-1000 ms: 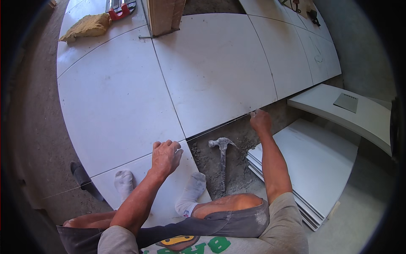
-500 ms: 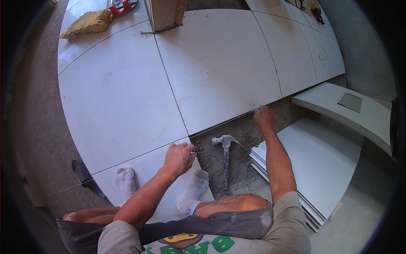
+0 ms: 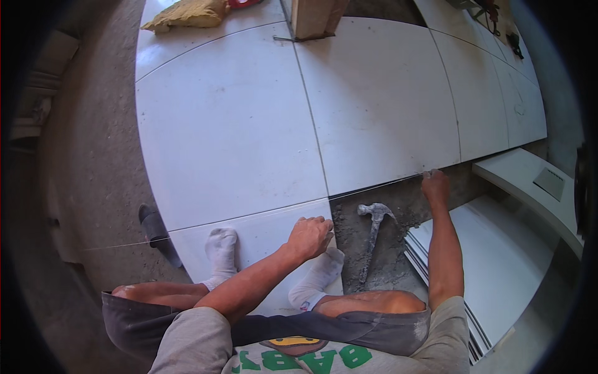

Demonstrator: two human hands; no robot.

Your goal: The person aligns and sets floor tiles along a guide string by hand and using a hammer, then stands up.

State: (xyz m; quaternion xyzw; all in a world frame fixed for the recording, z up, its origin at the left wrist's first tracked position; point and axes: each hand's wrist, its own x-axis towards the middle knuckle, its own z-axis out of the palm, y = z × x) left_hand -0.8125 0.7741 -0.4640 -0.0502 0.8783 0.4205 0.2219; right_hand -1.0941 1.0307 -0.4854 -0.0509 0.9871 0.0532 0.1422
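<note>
My left hand [image 3: 309, 237] is closed, fingers curled, over the right edge of the near white tile [image 3: 265, 262]; what it holds is hidden. My right hand [image 3: 434, 185] pinches a thin white string [image 3: 391, 184] at the front edge of the large tile [image 3: 383, 106]. The string runs leftward across the tile seam and out over the rough floor. A dusty claw hammer [image 3: 374, 227] lies on grey, crumbly screed [image 3: 349, 262] between my hands. My socked feet rest on and beside the near tile.
A stack of white tiles [image 3: 498, 262] lies right, below a curved-looking white slab [image 3: 517, 174] bearing a grey square plate [image 3: 548, 184]. A wooden post [image 3: 311, 19] stands at the back, yellow foam [image 3: 180, 15] to its left. A dark boot [image 3: 159, 234] sits on rough floor left.
The view has swung left, so the scene sits further right. My left hand has edged rightward to the tile's edge; my right hand stays pinched on the string.
</note>
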